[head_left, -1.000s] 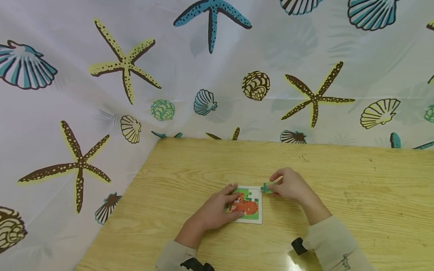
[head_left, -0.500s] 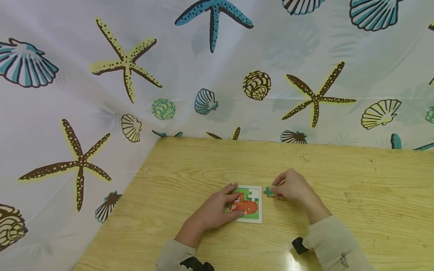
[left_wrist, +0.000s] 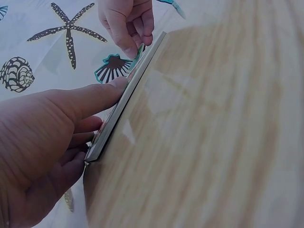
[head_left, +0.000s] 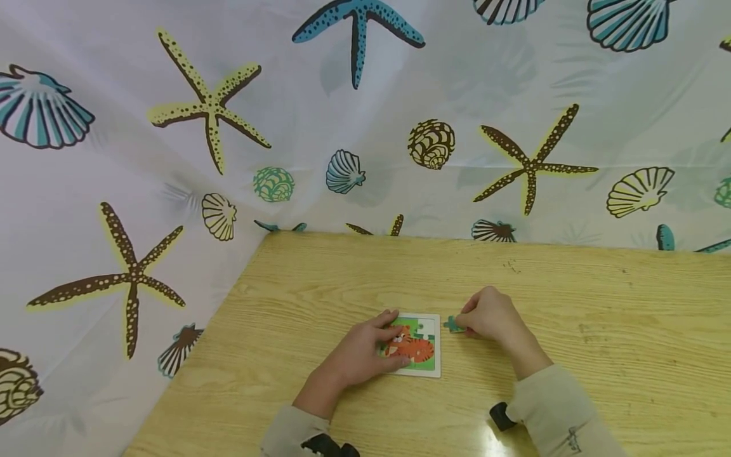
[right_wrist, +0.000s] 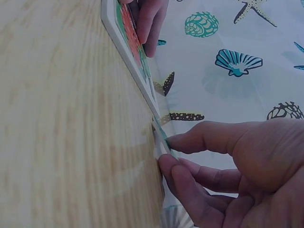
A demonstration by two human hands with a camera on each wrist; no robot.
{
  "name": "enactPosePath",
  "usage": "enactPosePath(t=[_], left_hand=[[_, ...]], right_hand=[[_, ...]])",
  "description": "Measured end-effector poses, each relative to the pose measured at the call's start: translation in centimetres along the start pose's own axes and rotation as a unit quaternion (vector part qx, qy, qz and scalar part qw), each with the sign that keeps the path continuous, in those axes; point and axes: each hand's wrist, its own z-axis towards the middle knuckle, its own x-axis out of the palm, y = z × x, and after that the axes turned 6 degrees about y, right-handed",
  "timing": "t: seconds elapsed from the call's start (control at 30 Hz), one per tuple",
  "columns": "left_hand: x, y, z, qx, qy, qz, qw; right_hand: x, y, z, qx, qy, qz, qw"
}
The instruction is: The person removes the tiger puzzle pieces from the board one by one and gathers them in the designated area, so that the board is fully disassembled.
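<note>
In the head view a white-framed jigsaw puzzle [head_left: 419, 350] lies flat on the table, showing an orange tiger on green. A pale, unfilled gap is at its upper right. My left hand [head_left: 365, 349] rests over the puzzle's left side, its thumb and fingers spread and fairly straight on the board. Just right of the frame, my right hand [head_left: 491, 314] pinches a green puzzle piece [head_left: 453, 324] between thumb and fingers. In the right wrist view the piece [right_wrist: 162, 134] is seen edge-on, low at the table surface. Whether it touches the table cannot be told.
The wood-grain table [head_left: 320, 273] stretches around the puzzle. Behind and to the left hangs a white cloth [head_left: 377, 127] printed with starfish and shells. A black strap piece [head_left: 501, 416] sits by the right sleeve, and another black band [head_left: 328, 445] is at the left sleeve.
My right hand has drawn the green piece slightly right and toward me, away from the frame's upper-right corner, and its fingers have bunched closer. The left hand and puzzle have stayed put.
</note>
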Motion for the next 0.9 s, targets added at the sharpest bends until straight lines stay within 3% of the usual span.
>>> enactPosePath(t=[0.6, 0.9], left_hand=[[0.0, -0.1, -0.1, 0.000, 0.002, -0.005, 1.0000], [0.0, -0.1, -0.2, 0.007, -0.005, 0.001, 1.0000]], right_hand=[[0.2, 0.0, -0.2, -0.003, 0.000, -0.019, 1.000], [-0.9, 0.1, -0.4, 0.000, 0.011, -0.009, 1.000]])
